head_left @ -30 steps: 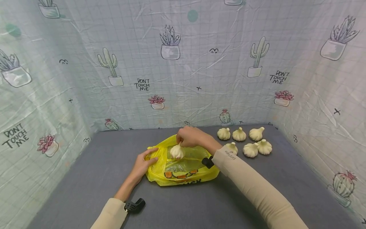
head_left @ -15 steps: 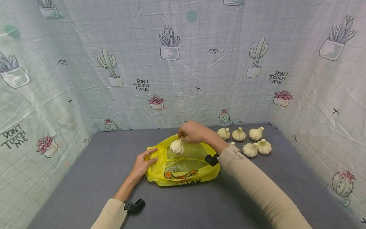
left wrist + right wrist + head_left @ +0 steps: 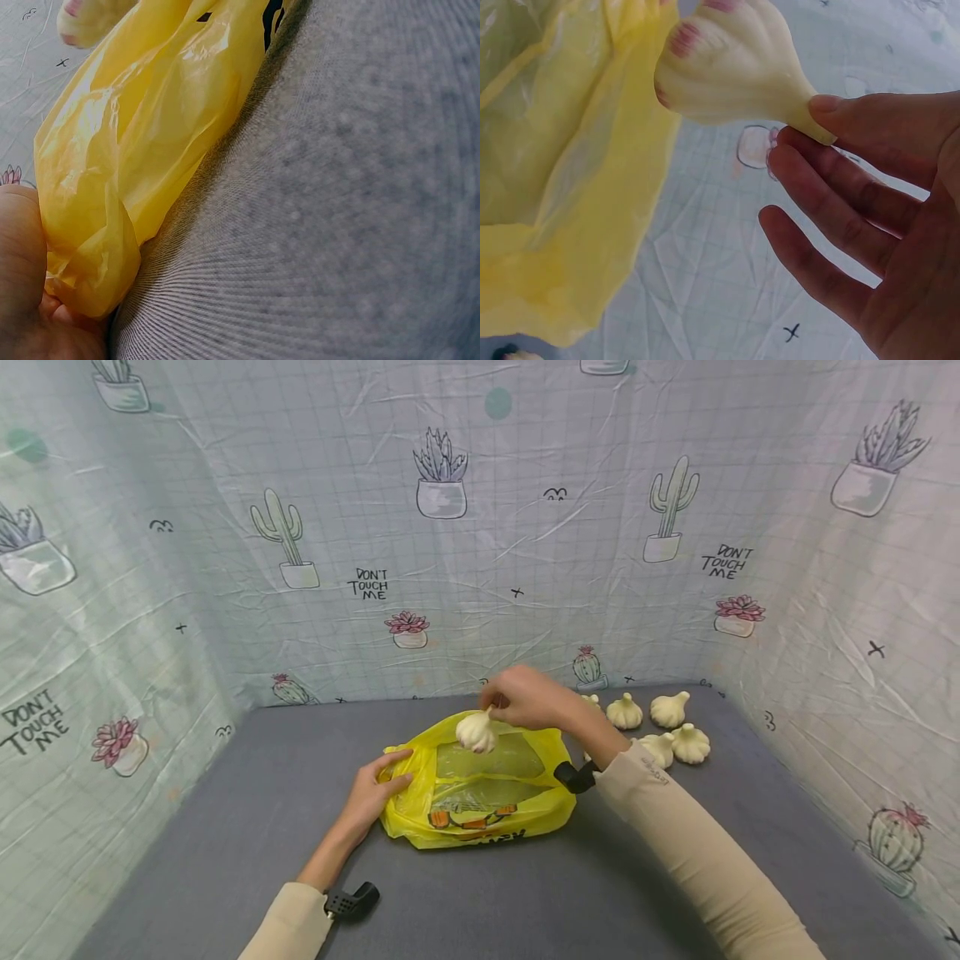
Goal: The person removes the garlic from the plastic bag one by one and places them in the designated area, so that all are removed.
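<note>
A yellow plastic bag (image 3: 480, 835) with orange and black print lies on its side, mouth wide open and a see-through inside showing. My left hand (image 3: 375, 789) holds the bag's left edge; in the left wrist view the thumb (image 3: 19, 255) is against the crumpled plastic. Above the bag's far rim, my right hand (image 3: 528, 697) pinches a white garlic bulb (image 3: 476, 732) by its stem. The right wrist view shows the bulb (image 3: 720, 64) with pink patches, its stem between thumb and fingertips, the other fingers loosely bent.
Several more garlic bulbs (image 3: 668, 710) sit at the back right of the grey table (image 3: 262, 793), some partly hidden behind my right forearm (image 3: 675, 827). A curtain (image 3: 480, 552) printed with cacti surrounds the table on three sides.
My right hand has moved up and to the right, lifting the garlic bulb from the bag's mouth towards its far rim. My left hand stays at the bag's edge.
</note>
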The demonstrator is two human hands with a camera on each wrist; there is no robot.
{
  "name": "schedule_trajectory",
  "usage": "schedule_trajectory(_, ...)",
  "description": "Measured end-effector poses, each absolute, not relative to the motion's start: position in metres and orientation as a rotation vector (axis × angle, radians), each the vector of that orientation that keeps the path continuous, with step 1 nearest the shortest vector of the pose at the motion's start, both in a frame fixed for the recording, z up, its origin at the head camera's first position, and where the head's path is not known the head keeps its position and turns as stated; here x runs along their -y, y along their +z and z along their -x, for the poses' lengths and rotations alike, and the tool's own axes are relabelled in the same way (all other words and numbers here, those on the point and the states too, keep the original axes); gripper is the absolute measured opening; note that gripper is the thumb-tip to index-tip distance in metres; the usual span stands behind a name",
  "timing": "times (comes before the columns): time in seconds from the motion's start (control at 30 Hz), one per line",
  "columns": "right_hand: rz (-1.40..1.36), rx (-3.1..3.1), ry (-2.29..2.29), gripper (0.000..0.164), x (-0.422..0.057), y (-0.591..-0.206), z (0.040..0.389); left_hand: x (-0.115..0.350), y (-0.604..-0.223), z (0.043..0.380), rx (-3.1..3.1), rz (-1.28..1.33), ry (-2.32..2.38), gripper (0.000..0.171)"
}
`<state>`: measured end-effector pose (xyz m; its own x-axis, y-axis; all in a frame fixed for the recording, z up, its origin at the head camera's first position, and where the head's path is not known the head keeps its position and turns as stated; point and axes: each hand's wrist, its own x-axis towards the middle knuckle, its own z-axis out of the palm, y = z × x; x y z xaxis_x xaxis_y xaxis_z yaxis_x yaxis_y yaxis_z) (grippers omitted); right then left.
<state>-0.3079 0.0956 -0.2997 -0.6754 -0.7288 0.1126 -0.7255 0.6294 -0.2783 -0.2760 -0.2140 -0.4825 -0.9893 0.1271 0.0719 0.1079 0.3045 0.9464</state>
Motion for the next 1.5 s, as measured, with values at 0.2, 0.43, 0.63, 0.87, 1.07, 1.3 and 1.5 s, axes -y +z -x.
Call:
schedule_trajectory(0.2,1.265,-2.843,-0.539,0.019,-0.106,-0.296,0.303,0.214,-0.483,0.276,-2.526,-0.223,1.832,0.048)
schedule_trajectory(0.43,1.262,-2.888,-0.620,0.019,-0.116,-0.295,0.300,0.214,-0.482,0.276,-2.521,-0.217,1.835,0.048)
schedule_trajectory(0.63,1.256,-2.931,-0.728,0.018,-0.125,-0.294,0.296,0.214,-0.481,0.276,-2.528,-0.214,1.820,0.048)
schedule_trajectory(0.87,1.269,-2.989,-0.812,0.014,-0.136,-0.294,0.288,0.214,-0.481,0.276,-2.525,-0.203,1.826,0.048)
schedule_trajectory(1.07,1.209,-3.022,-0.828,0.014,-0.145,-0.296,0.281,0.214,-0.482,0.276,-2.524,-0.197,1.829,0.048)
schedule_trajectory(1.3,1.190,-3.043,-0.899,0.017,-0.160,-0.301,0.274,0.214,-0.482,0.276,-2.518,-0.204,1.834,0.048)
schedule_trajectory(1.5,1.188,-3.066,-0.925,0.018,-0.172,-0.302,0.268,0.214,-0.482,0.275,-2.520,-0.220,1.835,0.048)
